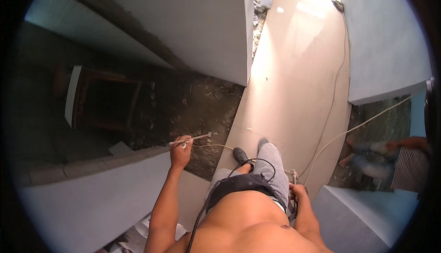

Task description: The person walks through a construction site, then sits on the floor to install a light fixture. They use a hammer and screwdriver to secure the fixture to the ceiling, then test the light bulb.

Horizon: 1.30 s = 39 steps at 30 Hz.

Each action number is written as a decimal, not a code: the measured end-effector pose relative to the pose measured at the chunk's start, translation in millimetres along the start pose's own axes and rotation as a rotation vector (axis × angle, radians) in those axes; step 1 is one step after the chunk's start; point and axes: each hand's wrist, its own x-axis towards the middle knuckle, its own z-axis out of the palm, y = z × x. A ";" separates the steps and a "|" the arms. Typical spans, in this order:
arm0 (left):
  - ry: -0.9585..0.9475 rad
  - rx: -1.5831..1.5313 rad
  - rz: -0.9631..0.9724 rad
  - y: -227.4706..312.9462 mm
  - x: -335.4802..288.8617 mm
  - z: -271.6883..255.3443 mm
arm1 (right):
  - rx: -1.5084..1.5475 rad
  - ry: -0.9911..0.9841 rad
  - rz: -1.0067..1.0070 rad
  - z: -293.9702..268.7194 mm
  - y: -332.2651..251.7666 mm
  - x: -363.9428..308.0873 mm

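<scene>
Keeping the thin stick [200,137] steady and clear of the pale cord [223,146] is, I judge, needing a calm wrist and a firm hold. The left grip [180,153] is holding the stick with closed fingers, above the rough ground [197,162], while the right grip [299,191] is clasping a handled tool [294,175] beside the leg [270,154].

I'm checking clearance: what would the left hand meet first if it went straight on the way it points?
The left hand would probably meet the tall grey wall, passing over the rubble-strewn ground; depth is unclear.
</scene>
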 end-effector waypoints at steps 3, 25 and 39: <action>-0.084 -0.036 0.074 17.9 57.2 15.2 | 0.053 -0.050 0.083 39.2 -3.6 4.8; -1.247 0.071 0.773 -13.0 346.1 200.1 | 1.117 0.218 0.102 350.0 -151.1 -16.6; -1.409 0.099 1.393 -112.1 392.0 178.6 | 1.418 0.457 0.141 654.3 -184.9 -94.5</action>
